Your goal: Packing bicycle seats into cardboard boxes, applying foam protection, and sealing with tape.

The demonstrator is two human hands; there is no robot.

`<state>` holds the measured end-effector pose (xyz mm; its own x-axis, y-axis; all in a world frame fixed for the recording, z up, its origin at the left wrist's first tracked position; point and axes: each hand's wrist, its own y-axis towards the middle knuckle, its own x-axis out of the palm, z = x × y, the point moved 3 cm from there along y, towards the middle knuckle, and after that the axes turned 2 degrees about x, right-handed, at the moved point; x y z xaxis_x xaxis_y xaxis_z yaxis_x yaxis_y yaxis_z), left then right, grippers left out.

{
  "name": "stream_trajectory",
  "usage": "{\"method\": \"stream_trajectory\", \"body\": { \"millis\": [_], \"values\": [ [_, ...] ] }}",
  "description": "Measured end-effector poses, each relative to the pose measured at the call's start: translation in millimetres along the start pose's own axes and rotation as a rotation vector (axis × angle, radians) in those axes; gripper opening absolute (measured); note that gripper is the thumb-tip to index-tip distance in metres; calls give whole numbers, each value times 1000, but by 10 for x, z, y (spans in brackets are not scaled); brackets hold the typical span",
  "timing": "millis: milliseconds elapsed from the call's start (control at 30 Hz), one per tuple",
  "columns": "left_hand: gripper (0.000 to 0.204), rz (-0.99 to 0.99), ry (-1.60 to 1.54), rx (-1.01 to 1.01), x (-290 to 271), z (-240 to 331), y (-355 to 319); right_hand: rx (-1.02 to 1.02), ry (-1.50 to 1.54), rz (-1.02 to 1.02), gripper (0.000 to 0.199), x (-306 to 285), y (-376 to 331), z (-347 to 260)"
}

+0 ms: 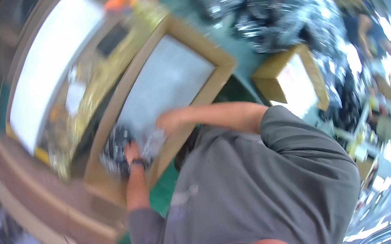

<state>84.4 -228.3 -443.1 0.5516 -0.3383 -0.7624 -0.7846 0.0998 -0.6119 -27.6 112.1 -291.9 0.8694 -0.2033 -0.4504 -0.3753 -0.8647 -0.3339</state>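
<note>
In front of me is an open cardboard box (pixel 224 57), tilted across the view, with a pale grey sheet (pixel 167 70) over much of its inside. At its near left end lies a dark bundle in shiny clear plastic (pixel 117 146). My left hand (pixel 133 152), with a dark band at the wrist, reaches in and grips this bundle; motion blurs the fingertips. Over the box's near side, my right hand (pixel 169 121) is closed, beside the crumpled clear plastic. Whatever it holds is too blurred to make out.
Left of the box are yellowish plastic wrapping (pixel 74 140) and a long white panel (pixel 53 67). Cardboard pieces (pixel 44 190) lie nearer. A large heap of shiny plastic-bagged items (pixel 274 4) and a smaller open carton (pixel 271 85) stand right. A person (pixel 369 35) is at far right.
</note>
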Motion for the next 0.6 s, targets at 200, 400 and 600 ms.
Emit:
{"method": "stream_trajectory", "body": {
  "millis": [200,400,600],
  "values": [
    [53,-381,143,294,-963,239,345,200,395,478,31,-1317,-2722,-1089],
    [86,680,-1003,927,-5193,2848,-1208,216,287,772,32,-1080,-4307,-1110],
    [30,319,-1272,927,-5156,5042,-563,660,499,1367,42,-1231,-6912,560]
  ]
}}
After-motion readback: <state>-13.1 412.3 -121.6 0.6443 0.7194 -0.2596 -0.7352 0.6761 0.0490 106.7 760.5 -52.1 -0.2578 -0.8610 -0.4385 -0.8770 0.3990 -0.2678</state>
